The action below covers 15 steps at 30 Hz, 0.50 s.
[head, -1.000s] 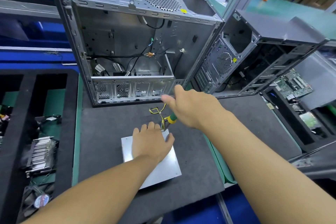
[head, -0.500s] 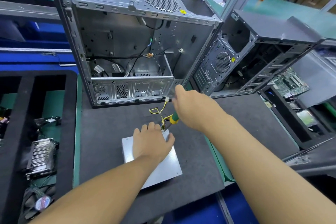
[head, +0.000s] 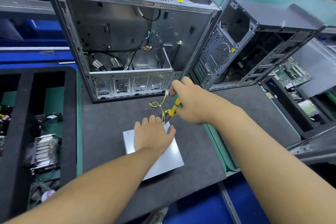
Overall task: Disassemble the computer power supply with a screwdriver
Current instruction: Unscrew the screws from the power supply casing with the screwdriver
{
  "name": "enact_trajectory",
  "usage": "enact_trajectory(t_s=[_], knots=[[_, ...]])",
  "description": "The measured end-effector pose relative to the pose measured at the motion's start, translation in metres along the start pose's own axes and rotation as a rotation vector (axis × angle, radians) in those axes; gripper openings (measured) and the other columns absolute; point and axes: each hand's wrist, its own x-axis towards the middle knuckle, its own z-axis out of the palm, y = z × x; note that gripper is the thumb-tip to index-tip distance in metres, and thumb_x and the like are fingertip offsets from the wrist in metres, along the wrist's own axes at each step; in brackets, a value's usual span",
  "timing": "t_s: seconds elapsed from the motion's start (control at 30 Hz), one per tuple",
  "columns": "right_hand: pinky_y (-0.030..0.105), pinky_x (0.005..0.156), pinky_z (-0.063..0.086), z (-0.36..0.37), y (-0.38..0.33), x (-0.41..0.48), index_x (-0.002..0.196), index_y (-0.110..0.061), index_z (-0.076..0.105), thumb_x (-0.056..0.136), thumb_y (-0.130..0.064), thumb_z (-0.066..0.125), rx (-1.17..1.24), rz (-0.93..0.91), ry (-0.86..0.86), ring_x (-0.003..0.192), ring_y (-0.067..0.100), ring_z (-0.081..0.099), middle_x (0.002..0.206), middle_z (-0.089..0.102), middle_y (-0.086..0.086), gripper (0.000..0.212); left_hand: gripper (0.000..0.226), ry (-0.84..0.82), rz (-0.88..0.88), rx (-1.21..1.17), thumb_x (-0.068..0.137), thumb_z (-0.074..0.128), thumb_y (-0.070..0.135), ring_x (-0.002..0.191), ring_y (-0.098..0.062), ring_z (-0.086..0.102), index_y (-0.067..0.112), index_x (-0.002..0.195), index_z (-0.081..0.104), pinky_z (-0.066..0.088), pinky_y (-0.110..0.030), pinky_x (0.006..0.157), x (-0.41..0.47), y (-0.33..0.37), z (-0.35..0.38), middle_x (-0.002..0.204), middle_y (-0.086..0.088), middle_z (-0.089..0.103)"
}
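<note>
A flat silver power supply (head: 168,158) lies on the dark mat (head: 101,132) in front of me. My left hand (head: 153,135) presses flat on its top, fingers spread. Yellow and black wires (head: 158,104) rise from its far edge to a small white connector. My right hand (head: 192,102) is closed around a yellow and green screwdriver (head: 174,108), which angles down toward the supply's far right corner. The tip is hidden behind my left hand's fingers.
An open silver computer case (head: 131,42) stands just behind the mat, a darker open case (head: 254,49) to its right. Black foam trays hold a heatsink (head: 43,152) at left and circuit boards (head: 291,72) at right. The mat's edge lies near me.
My right hand has risen slightly and more of the screwdriver handle shows below it. My left hand stays pressed on the power supply.
</note>
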Motion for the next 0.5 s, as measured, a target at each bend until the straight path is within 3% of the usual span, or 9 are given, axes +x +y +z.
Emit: enact_trajectory(t_s=[0.1, 0.17, 0.27, 0.33, 0.4, 0.5], knots=[[0.043, 0.078, 0.047, 0.0007, -0.0013, 0.0004, 0.112, -0.020, 0.040, 0.091, -0.033, 0.054, 0.026, 0.026, -0.006, 0.094, 0.031, 0.048, 0.109, 0.034, 0.002, 0.029, 0.065, 0.002, -0.002, -0.001, 0.083, 0.012, 0.062, 0.094, -0.022, 0.049, 0.022, 0.102, 0.060, 0.032, -0.042, 0.081, 0.0001, -0.0003, -0.0002, 0.100, 0.004, 0.056], [0.041, 0.068, 0.041, 0.0045, -0.0030, 0.0014, 0.102, -0.018, 0.036, 0.096, -0.055, 0.041, -0.063, 0.111, 0.090, 0.084, 0.031, 0.047, 0.093, 0.039, 0.002, 0.037, 0.064, 0.005, -0.004, 0.000, 0.084, 0.013, 0.062, 0.094, -0.022, 0.050, 0.022, 0.101, 0.060, 0.031, -0.042, 0.081, 0.0003, -0.0006, -0.0001, 0.100, 0.004, 0.057], [0.037, 0.055, 0.028, 0.0074, -0.0041, 0.0012, 0.095, -0.015, 0.034, 0.103, -0.049, 0.026, -0.208, 0.115, 0.236, 0.071, 0.032, 0.044, 0.071, 0.037, 0.002, 0.036, 0.064, 0.001, 0.001, -0.003, 0.085, 0.013, 0.062, 0.096, -0.022, 0.050, 0.022, 0.103, 0.060, 0.031, -0.042, 0.083, 0.0004, -0.0008, 0.0004, 0.102, 0.004, 0.057], [0.038, 0.059, 0.036, 0.0065, -0.0026, 0.0012, 0.099, -0.013, 0.037, 0.103, -0.034, 0.035, -0.154, 0.041, 0.214, 0.075, 0.034, 0.049, 0.083, 0.045, 0.006, 0.021, 0.065, -0.001, 0.003, -0.005, 0.085, 0.013, 0.062, 0.096, -0.022, 0.050, 0.022, 0.103, 0.060, 0.031, -0.042, 0.083, 0.0006, -0.0008, 0.0005, 0.102, 0.004, 0.056], [0.041, 0.075, 0.044, 0.0023, -0.0014, -0.0003, 0.107, -0.015, 0.041, 0.094, -0.024, 0.048, -0.027, 0.013, 0.061, 0.090, 0.032, 0.050, 0.102, 0.044, 0.005, 0.017, 0.065, 0.001, 0.007, -0.001, 0.085, 0.013, 0.062, 0.096, -0.022, 0.050, 0.022, 0.102, 0.060, 0.031, -0.041, 0.082, 0.0003, -0.0006, 0.0002, 0.101, 0.004, 0.056], [0.043, 0.082, 0.044, 0.0004, -0.0032, -0.0024, 0.106, -0.019, 0.040, 0.092, -0.038, 0.051, 0.027, 0.066, 0.001, 0.097, 0.029, 0.045, 0.107, 0.043, 0.003, 0.026, 0.065, 0.010, 0.010, 0.002, 0.085, 0.011, 0.061, 0.095, -0.022, 0.050, 0.022, 0.101, 0.060, 0.032, -0.041, 0.082, 0.0003, -0.0007, -0.0003, 0.099, 0.004, 0.056]])
